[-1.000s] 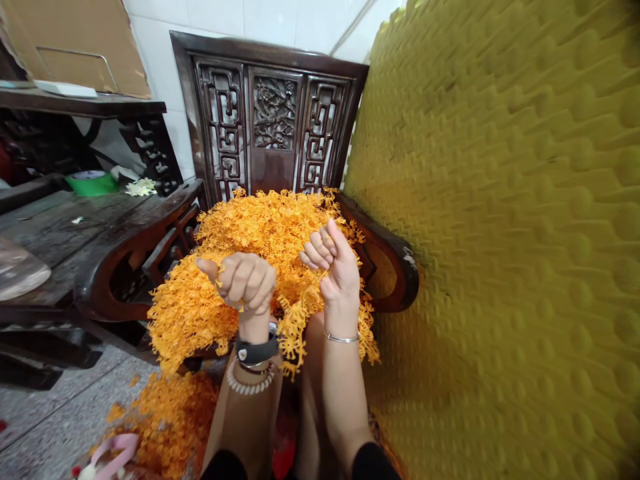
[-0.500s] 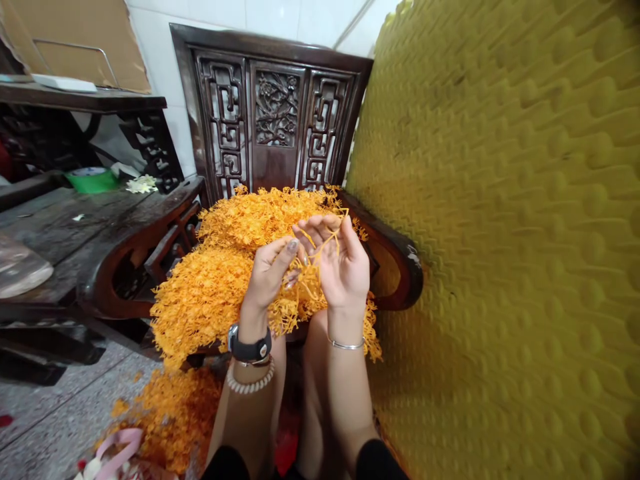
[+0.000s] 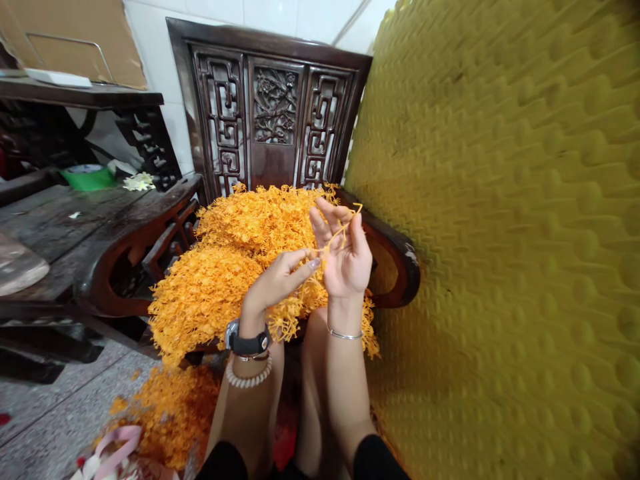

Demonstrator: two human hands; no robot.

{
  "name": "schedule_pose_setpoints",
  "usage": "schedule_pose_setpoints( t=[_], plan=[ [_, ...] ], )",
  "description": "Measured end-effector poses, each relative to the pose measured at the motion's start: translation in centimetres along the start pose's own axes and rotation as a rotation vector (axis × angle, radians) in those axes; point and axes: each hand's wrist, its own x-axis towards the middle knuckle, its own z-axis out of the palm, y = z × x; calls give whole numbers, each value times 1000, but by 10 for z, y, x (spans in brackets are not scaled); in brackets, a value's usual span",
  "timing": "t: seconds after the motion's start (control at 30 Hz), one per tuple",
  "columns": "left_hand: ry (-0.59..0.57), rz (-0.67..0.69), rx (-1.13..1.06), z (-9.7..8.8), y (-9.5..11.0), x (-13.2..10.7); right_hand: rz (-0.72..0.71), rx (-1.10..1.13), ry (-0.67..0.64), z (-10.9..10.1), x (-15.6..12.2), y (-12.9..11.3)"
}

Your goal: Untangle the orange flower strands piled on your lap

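Observation:
A thin orange-yellow branched plastic stem (image 3: 341, 233) crosses my right palm. My right hand (image 3: 347, 267), palm up, pinches its upper end between thumb and forefinger while the other fingers curl loosely behind. My left hand (image 3: 280, 280) has thumb and forefinger at the stem's lower end, where the grip is partly hidden. Below and behind both hands lies a big heap of orange plastic sprigs (image 3: 210, 287) on the seat of a dark wooden chair (image 3: 275, 167).
More orange sprigs (image 3: 175, 407) lie on the floor at lower left, near a bag with a pink handle (image 3: 120, 440). A dark bench (image 3: 40, 220) with a green tape roll (image 3: 89, 177) stands left. A yellow textured foam mat (image 3: 500, 233) rises along the right.
My right fingers have straightened somewhat and lifted with the stem. My left hand has turned flatter, its thumb and forefinger now pointing right along the stem's lower end.

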Motion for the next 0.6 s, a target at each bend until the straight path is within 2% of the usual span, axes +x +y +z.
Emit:
schedule_pose_setpoints(
  t=[0.1,0.2,0.33,0.43,0.53,0.6],
  plan=[
    [1,22,7,3,1,0,-17,-44,-26,-4,3,4],
    [36,0,-68,9,3,-1,20,53,31,-8,4,0],
    [214,-93,-453,22,3,-2,-18,258,122,-1,-4,-16],
    [294,-76,-654,34,1,4,-51,342,159,10,-11,-23],
    [311,-100,-631,42,-1,12,-8,634,139,14,-12,-17],
    [268,-161,-542,43,-3,16,55,1048,66,13,-11,-15]
  ],
)
